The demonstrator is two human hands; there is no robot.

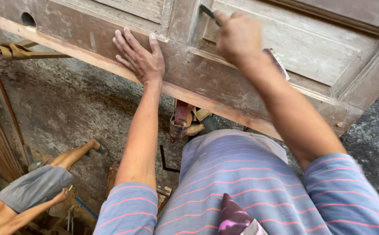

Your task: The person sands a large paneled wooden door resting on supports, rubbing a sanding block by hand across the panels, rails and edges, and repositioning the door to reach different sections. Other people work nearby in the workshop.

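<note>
From the head camera, a worn wooden panelled door (224,74) lies flat across the top of the view, its bare edge running from about 10 o'clock down to 4 o'clock. The surface is patchy, with grey-white residue over brown wood, raised panels and moulded grooves. A round hole (28,19) sits in the door at 10 o'clock.

The left hand (139,56) lies palm-down on the door's lower rail at about 11 o'clock, fingers spread and extended flat against the wood. The right hand (237,37) is at 12 to 1 o'clock, closed in a fist around a thin dark tool (207,11), whose tip pokes out of the fist and meets the moulded groove beside a panel. What kind of tool it is cannot be told. Both arms wear short sleeves of a grey-blue shirt with thin red stripes (241,182), which fills the view at 6 o'clock.

Below the door's edge, near the centre, a reddish-brown object (181,119) stands on the rough concrete floor (68,104). At 8 o'clock another person sits low, a bare leg (74,154) stretched out and a hand (61,196) near a small green item. A strip of tan cloth (15,51) is knotted at 9 to 10 o'clock beneath the door.
</note>
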